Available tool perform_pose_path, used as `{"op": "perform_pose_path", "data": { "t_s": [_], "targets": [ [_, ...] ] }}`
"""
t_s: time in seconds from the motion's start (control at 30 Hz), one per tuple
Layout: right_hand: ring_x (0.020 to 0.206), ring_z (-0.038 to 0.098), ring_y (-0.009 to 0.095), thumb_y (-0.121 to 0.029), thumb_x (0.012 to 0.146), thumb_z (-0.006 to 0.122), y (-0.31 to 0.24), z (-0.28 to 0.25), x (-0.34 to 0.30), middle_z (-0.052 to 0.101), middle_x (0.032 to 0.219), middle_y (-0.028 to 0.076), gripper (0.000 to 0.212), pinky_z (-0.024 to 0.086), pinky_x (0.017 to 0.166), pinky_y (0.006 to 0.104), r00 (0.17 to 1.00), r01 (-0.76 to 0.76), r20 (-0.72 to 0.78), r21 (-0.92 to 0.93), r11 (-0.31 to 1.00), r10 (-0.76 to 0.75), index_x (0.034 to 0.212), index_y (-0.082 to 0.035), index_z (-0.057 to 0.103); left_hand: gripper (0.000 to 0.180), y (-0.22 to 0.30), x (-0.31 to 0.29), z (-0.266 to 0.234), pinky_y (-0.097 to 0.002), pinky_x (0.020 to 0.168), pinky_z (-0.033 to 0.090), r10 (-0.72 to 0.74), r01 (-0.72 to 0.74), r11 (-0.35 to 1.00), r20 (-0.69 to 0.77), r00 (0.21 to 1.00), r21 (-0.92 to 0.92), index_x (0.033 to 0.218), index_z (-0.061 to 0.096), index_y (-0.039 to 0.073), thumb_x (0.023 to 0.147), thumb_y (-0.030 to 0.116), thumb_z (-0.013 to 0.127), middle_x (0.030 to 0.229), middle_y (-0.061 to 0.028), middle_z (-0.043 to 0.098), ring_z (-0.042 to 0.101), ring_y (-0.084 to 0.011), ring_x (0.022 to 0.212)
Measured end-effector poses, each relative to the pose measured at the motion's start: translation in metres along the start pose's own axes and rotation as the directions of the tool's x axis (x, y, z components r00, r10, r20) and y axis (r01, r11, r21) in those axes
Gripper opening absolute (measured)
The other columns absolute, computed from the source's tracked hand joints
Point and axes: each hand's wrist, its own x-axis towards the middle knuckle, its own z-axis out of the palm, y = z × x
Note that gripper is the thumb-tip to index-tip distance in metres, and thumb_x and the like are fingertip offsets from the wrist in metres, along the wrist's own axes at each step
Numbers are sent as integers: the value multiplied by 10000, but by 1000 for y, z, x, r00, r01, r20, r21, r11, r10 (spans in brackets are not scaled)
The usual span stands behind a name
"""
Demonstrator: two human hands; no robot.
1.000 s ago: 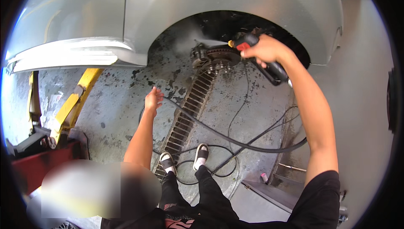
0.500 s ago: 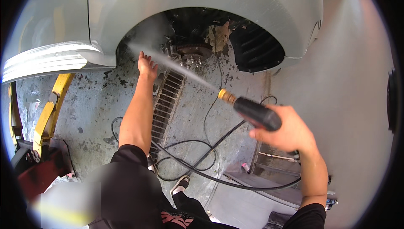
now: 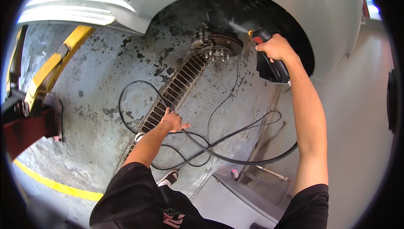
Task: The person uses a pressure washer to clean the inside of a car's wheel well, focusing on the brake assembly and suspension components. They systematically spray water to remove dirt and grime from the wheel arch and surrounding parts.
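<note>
In my right hand is a black-and-red spray gun with a yellow nozzle, my fingers wrapped round its grip. It points left into the car's wheel arch, and a short white jet leaves the nozzle. Left of the gun, a bare brake disc with wheel studs and a caliper shows inside the arch. My left hand appears empty above the floor drain grate, thumb and forefinger apart. Close beside it in the picture runs a black hose; whether they touch I cannot tell.
A yellow lift arm with a red base stands at the left. Hose loops lie on the worn grey floor near my feet. A grey panel and a small pink object lie at the lower right. A yellow line marks the floor.
My right hand has raised the spray gun up toward the wheel arch, still spraying. My left hand has dropped from beside the arch to above the grate. The view has shifted left.
</note>
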Motion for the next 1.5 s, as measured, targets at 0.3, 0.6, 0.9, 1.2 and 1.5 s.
{"op": "perform_pose_path", "data": {
  "t_s": [0.3, 0.6, 0.9, 1.2, 1.5],
  "targets": [
    [572, 683, 232, -350, 763, 784, -72, -1, 46, 685, 662, 123, 378, 541, 642, 362, 989, 133, 83, -117, 984, -124, 791, 19, 709, 710, -23, -51, 7, -450, 981, 389, -159, -54, 933, -540, 827, -357, 734, 729, 34, 1004, 586, 373, 836, -204, 690, 616, -348, 995],
    [704, 743, 259, -246, 762, 779, -100, 26, 107, 746, 822, 184, 340, 579, 704, 365, 992, 126, 23, -247, 961, -125, 890, 67, 737, 435, -22, -70, 2, -437, 823, 415, -451, -231, 765, -757, 473, -601, 617, 520, 46, 880, 377, 621, 604, -139, 552, 568, -348, 687],
    [1047, 738, 288, -233, 774, 772, -89, 88, 169, 736, 1144, 211, 443, 569, 886, 382, 998, 62, 18, -281, 958, -59, 1149, 0, 736, 362, -12, -56, 13, -422, 778, 409, -535, -181, 760, -758, 373, -625, 603, 501, 65, 869, 261, 650, 576, -122, 524, 549, -329, 632],
    [1256, 626, 346, -153, 821, 648, -69, 125, 179, 652, 1322, 231, 465, 509, 1040, 420, 1000, 22, -13, -281, 959, -27, 1263, -15, 685, 358, -17, -43, -2, -438, 783, 405, -552, -130, 766, -748, 369, -629, 639, 554, 25, 894, 260, 642, 638, -159, 571, 556, -360, 670],
    [1282, 600, 358, -185, 862, 624, -84, 114, 173, 634, 1358, 209, 449, 498, 1066, 437, 987, 81, -113, -262, 962, -114, 1284, -39, 676, 361, -19, -46, 1, -447, 794, 404, -581, -91, 770, -753, 308, -632, 635, 526, 35, 913, 243, 625, 618, -159, 547, 550, -367, 664]
  ]
}}
